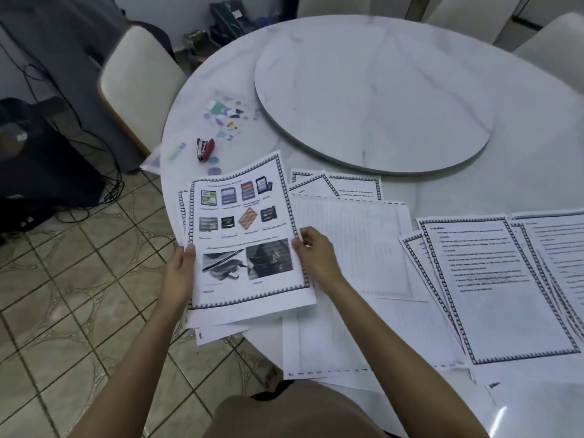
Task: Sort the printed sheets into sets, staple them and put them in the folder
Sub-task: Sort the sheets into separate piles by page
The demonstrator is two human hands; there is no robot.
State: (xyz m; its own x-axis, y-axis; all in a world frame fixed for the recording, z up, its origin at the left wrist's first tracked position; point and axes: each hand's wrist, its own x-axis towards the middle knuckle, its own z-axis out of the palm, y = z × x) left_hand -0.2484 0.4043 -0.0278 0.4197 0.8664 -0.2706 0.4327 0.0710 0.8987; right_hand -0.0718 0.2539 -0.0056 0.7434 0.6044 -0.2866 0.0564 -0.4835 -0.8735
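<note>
A small red stapler (pixel 205 149) lies on the round white marble table (pixel 474 178), beyond the held papers. The left hand (pixel 180 273) grips the left edge of a fanned stack of border-printed picture sheets (pixel 246 235), thumb on top, over the table's near-left rim. The right hand (pixel 316 257) pinches the stack's right edge. Further right, faintly lined white sheets (pixel 350 238) and black-bordered text pages (pixel 505 295) lie spread on the tabletop.

2 forearms (pixel 136 358), bare to past the elbow, end in the left hand (pixel 180 273) and right hand (pixel 316 257).
</note>
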